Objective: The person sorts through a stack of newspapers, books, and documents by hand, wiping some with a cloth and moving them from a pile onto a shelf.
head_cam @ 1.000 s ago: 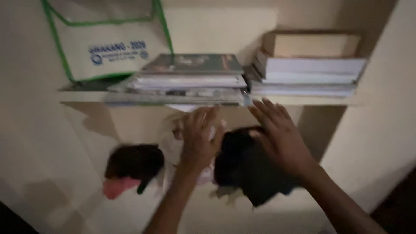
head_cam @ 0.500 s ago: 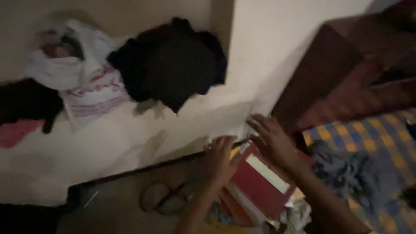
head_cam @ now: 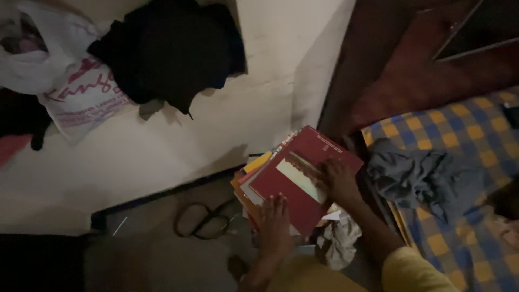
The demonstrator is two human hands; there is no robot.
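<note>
- Fingers of the left hand (head_cam: 274, 216) are laid flat, slightly spread, on the red book (head_cam: 303, 176).
- The right hand (head_cam: 336, 179) is pressed open on its cover.
- The book is stacked on a pile (head_cam: 250, 178) beside the bed (head_cam: 465, 162).

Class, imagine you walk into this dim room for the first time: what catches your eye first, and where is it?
The red book at centre, topping a stack by the wall, with the left hand on its near edge and the right hand flat on its cover. To the right lies a blue-and-yellow checked bedsheet with a grey cloth on it; upper left, a black garment.
</note>
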